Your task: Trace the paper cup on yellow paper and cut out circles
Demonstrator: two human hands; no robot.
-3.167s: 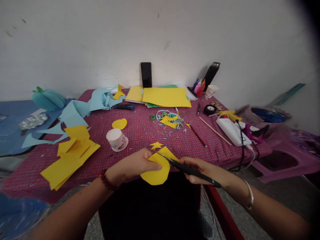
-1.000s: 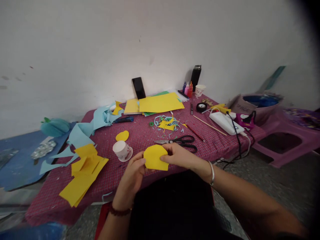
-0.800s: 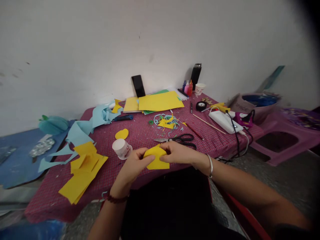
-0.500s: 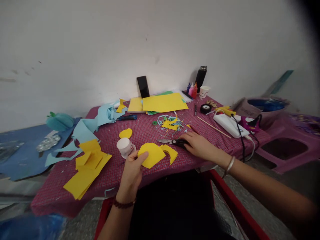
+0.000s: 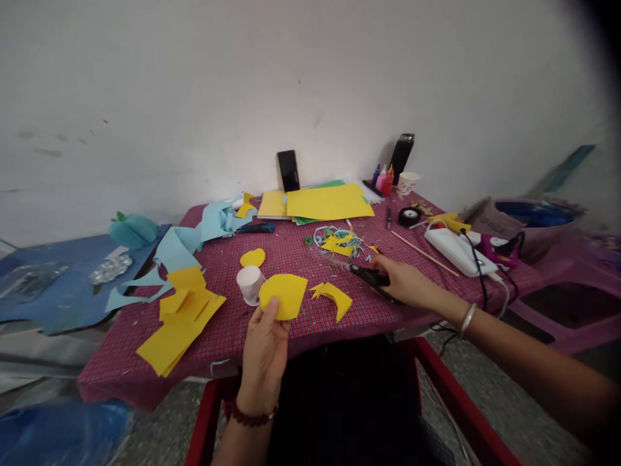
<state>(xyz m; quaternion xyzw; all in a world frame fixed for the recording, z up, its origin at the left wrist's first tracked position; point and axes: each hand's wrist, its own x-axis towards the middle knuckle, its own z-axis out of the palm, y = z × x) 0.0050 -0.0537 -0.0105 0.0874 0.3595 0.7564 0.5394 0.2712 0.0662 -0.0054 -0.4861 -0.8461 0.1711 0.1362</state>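
My left hand (image 5: 264, 343) pinches a rounded yellow paper cutout (image 5: 283, 294) and holds it upright above the near table edge. My right hand (image 5: 405, 283) is closed around the black handles of the scissors (image 5: 369, 275), blades pointing left, just above the red checked tablecloth (image 5: 291, 259). A curved yellow offcut (image 5: 334, 296) lies on the cloth between the two hands. A white paper cup (image 5: 250, 285) lies on its side just left of the held cutout.
Yellow sheets (image 5: 182, 320) and light blue scraps (image 5: 182, 243) lie at the left. A yellow sheet stack (image 5: 326, 200), a phone (image 5: 288, 170), a black flask (image 5: 401, 157) and glue bottles (image 5: 382, 178) line the back. A power strip (image 5: 458, 251) sits right.
The scissors were put down, both hands held the yellow cutout, then the right hand let go, dropped an offcut on the cloth and reached right to grip the scissors again.
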